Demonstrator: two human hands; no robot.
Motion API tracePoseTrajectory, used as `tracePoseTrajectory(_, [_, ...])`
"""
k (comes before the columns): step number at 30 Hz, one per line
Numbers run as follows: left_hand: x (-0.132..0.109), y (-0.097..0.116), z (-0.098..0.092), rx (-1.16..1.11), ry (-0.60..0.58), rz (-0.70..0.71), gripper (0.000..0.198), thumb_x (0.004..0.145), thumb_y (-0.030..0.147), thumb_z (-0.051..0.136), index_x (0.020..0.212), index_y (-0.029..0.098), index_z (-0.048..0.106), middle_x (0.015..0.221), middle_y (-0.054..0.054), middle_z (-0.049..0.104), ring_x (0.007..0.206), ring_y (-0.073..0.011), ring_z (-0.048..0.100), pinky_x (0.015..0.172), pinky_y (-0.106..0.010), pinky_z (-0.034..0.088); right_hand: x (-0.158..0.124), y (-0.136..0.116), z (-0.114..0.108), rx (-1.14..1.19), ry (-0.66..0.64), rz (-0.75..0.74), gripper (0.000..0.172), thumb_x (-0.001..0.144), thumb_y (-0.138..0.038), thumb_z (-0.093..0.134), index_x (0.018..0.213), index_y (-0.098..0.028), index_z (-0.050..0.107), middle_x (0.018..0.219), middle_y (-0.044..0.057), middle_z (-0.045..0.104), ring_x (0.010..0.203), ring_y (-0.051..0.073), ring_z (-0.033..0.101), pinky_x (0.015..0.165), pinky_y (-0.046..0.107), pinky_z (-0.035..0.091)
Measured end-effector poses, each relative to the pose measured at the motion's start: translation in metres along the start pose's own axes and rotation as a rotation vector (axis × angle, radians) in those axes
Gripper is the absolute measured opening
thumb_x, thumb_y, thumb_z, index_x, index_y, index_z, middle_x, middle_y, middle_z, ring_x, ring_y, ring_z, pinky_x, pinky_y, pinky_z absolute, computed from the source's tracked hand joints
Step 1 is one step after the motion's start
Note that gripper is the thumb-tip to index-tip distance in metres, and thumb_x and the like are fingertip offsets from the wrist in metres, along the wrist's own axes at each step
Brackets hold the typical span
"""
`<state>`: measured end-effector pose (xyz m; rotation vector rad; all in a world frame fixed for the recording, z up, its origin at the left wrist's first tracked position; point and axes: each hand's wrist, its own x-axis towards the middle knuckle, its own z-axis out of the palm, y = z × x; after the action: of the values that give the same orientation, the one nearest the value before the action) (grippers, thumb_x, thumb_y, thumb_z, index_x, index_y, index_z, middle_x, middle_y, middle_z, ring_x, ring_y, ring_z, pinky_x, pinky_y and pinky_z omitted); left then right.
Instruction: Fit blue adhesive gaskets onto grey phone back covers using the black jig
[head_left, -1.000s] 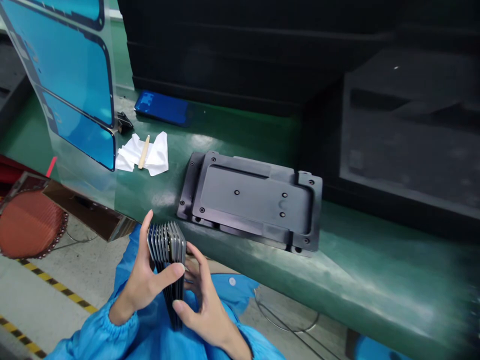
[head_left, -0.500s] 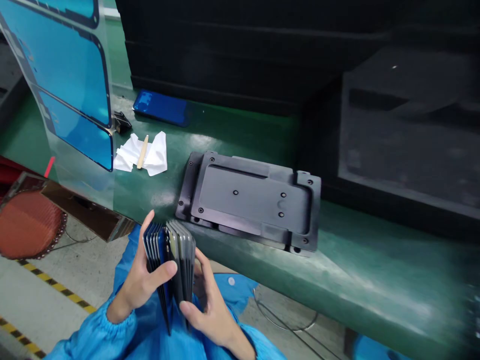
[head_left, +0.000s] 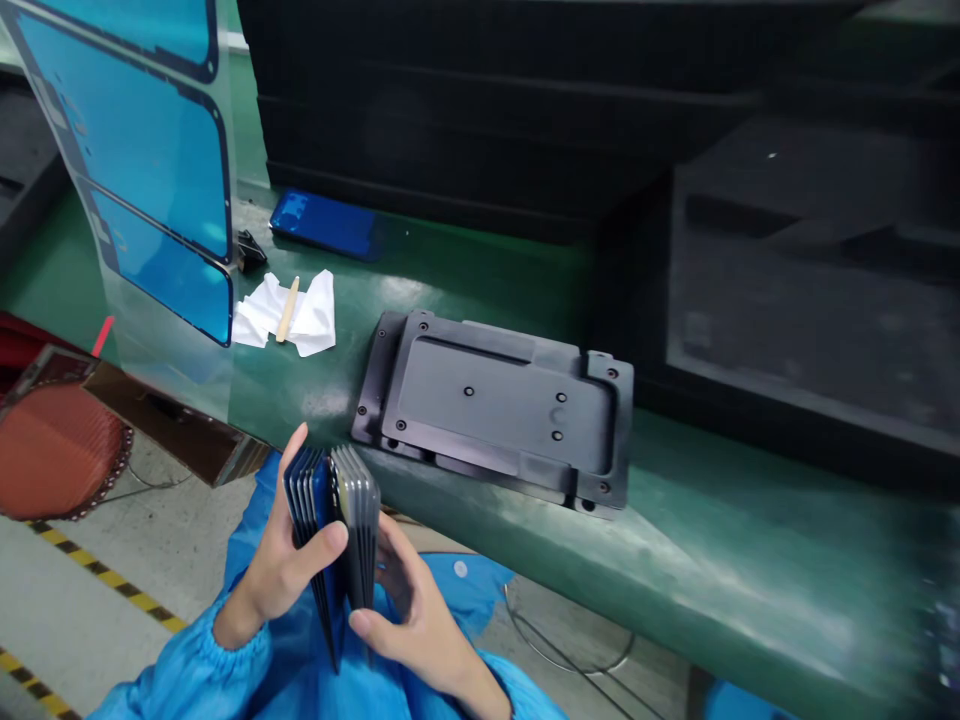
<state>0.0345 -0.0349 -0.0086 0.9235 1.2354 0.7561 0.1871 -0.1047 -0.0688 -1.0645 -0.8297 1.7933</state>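
- Since a second ago, I see the stack of panels [head_left: 334, 510] has fanned into two bunches.
- The left hand [head_left: 281, 570] is curled round it with the thumb at the split, and the right hand [head_left: 416, 620] grips its other side.
- A black plate [head_left: 495, 405] lies just beyond both hands.

Panel stack [head_left: 336, 520] between both hands

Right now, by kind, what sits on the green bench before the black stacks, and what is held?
Grey fixture plate: 1
Blue panel: 1
White wipe: 1
Wooden stick: 1
Black clip: 1
Film sheet: 1
Stack of panels, held: 1
Total: 7
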Motion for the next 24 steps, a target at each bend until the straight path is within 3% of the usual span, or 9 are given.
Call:
tracePoseTrajectory(2, [0.0,-0.001,-0.001,-0.006,0.002,0.014,0.101,0.087,0.058,0.07,0.164,0.025,0.012,0.143,-0.01,0.06,0.129,-0.0307,0.057,0.117,-0.043,0.038,0.0,-0.002,0.001,0.009,0.006,-0.002,0.09,0.077,-0.06,0.082,0.152,-0.031,0.043,0.151,0.014,0.055,0.124,0.031,0.065,0.102,0.045,0.057])
tracePoseTrajectory(7, [0.001,-0.005,-0.001,-0.012,-0.07,-0.006,0.106,0.088,0.054,0.072,0.164,0.025,0.004,0.109,-0.005,0.071,0.099,-0.0244,0.068,0.1,-0.041,0.051,0.0,-0.003,0.008,-0.015,0.057,0.021,0.093,0.074,-0.047,0.087,0.153,-0.032,0.04,0.155,0.014,0.05,0.131,0.032,0.061,0.103,0.043,0.056])
tracePoseTrajectory(10, [0.002,-0.009,-0.001,-0.01,-0.083,0.014,0.106,0.088,0.052,0.071,0.164,0.025,0.002,0.104,-0.005,0.072,0.093,-0.0235,0.068,0.096,-0.04,0.054,0.0,-0.004,0.01,-0.04,0.066,0.028,0.093,0.073,-0.039,0.086,0.153,-0.032,0.039,0.155,0.012,0.05,0.13,0.031,0.061,0.101,0.042,0.057])
tracePoseTrajectory(18, [0.003,-0.017,-0.002,0.022,-0.088,0.07,0.104,0.089,0.054,0.071,0.164,0.023,0.005,0.122,-0.009,0.07,0.107,-0.0263,0.068,0.104,-0.04,0.05,0.0,-0.004,0.008,-0.055,0.073,0.017,0.09,0.07,-0.027,0.083,0.149,-0.035,0.04,0.149,0.009,0.056,0.127,0.029,0.064,0.099,0.041,0.059])
tracePoseTrajectory(24, [0.001,-0.007,0.003,-0.058,-0.039,0.013,0.104,0.088,0.057,0.07,0.164,0.022,0.008,0.127,-0.01,0.07,0.122,-0.0305,0.064,0.11,-0.042,0.045,0.0,0.0,0.007,-0.009,0.051,-0.043,0.083,0.078,-0.043,0.083,0.148,-0.032,0.04,0.141,0.012,0.059,0.116,0.027,0.069,0.095,0.04,0.061])
